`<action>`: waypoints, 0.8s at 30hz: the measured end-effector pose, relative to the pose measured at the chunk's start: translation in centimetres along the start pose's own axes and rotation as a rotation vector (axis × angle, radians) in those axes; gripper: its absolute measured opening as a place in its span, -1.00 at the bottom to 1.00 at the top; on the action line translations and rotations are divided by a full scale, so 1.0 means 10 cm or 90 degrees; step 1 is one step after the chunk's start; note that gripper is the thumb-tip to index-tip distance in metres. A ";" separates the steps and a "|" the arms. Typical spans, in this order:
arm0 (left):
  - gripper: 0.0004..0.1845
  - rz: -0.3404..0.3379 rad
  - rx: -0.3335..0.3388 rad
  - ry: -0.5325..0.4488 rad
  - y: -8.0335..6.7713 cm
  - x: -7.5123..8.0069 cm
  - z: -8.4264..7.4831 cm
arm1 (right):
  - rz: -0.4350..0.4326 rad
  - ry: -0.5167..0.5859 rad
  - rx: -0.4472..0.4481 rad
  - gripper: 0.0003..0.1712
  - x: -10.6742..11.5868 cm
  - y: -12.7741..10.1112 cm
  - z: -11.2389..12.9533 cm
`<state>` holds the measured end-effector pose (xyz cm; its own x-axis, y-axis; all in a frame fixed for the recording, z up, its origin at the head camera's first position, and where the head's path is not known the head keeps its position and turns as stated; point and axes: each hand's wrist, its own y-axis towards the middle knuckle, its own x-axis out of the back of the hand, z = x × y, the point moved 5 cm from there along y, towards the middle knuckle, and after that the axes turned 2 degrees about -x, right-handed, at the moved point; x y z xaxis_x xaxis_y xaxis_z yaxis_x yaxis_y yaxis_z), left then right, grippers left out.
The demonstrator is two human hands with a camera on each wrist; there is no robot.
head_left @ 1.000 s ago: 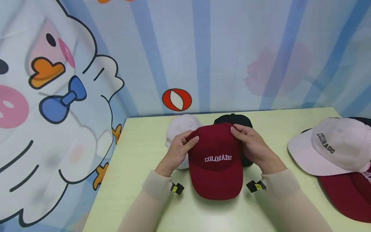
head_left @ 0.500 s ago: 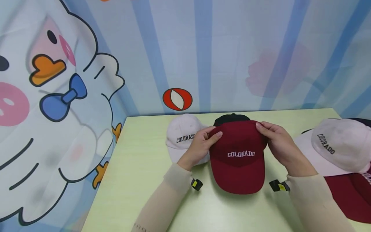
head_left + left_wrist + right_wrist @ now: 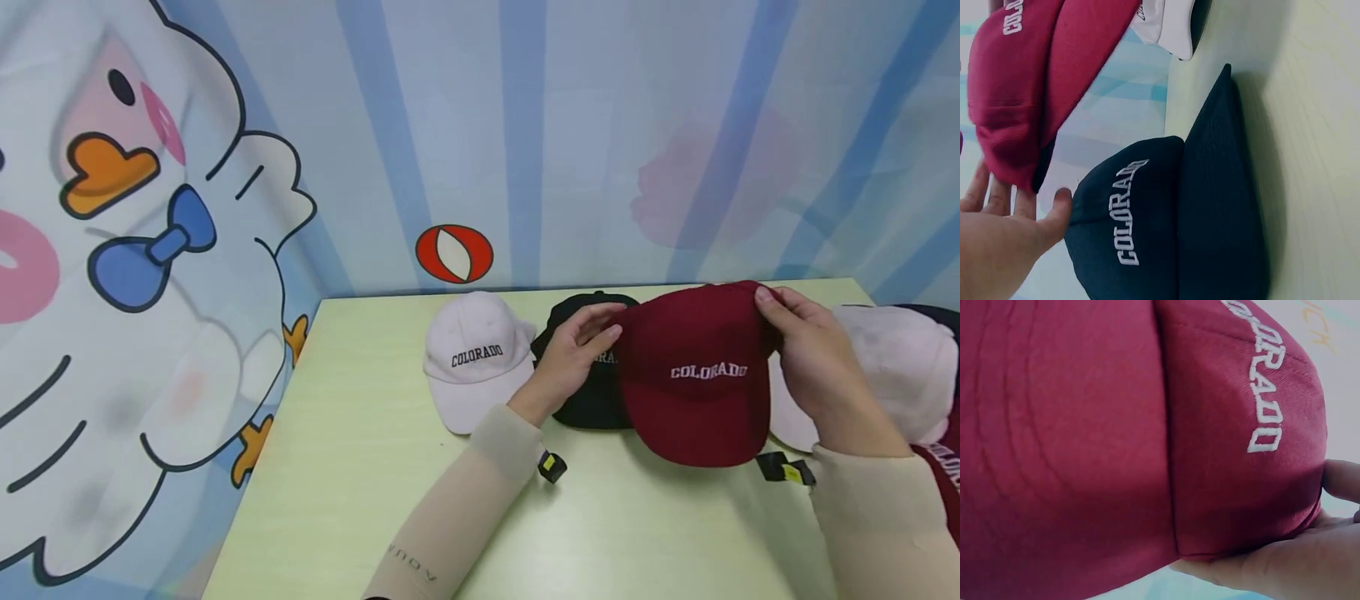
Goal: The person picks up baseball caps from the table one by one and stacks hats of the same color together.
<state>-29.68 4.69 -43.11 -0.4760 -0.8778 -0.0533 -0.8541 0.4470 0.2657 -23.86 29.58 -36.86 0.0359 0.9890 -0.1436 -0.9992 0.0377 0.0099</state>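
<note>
A dark red baseball cap point(image 3: 693, 417) lettered COLORADO hangs above the table, brim toward me. My right hand point(image 3: 821, 371) grips the right side of its crown, thumb in front; in the right wrist view the cap point(image 3: 1091, 456) fills most of the picture. My left hand point(image 3: 566, 358) is at the cap's left edge. In the left wrist view its fingers point(image 3: 997, 197) touch the crown's edge from behind, while the thumb stands apart from the fabric. Just behind that hand sits a black COLORADO cap point(image 3: 588, 408), partly covered. Left of it lies a white COLORADO cap point(image 3: 476, 358).
At the table's right edge lies a pile of caps: a white cap point(image 3: 900, 367) on top, a red cap point(image 3: 947, 467) beneath, and a dark one behind. A printed cloth backdrop point(image 3: 585, 150) rises along the back of the pale table point(image 3: 360, 500).
Both hands have moved right with the red cap, away from the white and black caps. The left hand's thumb has come off the cap's front. More of the black cap shows.
</note>
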 end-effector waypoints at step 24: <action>-0.36 0.091 0.156 0.041 0.43 -0.62 0.50 | -0.118 -0.188 -0.177 -0.62 0.50 0.44 -0.23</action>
<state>-31.42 12.94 -46.49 -0.5877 -0.8085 0.0318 -0.8082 0.5884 0.0245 -28.08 34.33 -39.79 0.1776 0.9691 0.1710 -0.9401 0.2184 -0.2617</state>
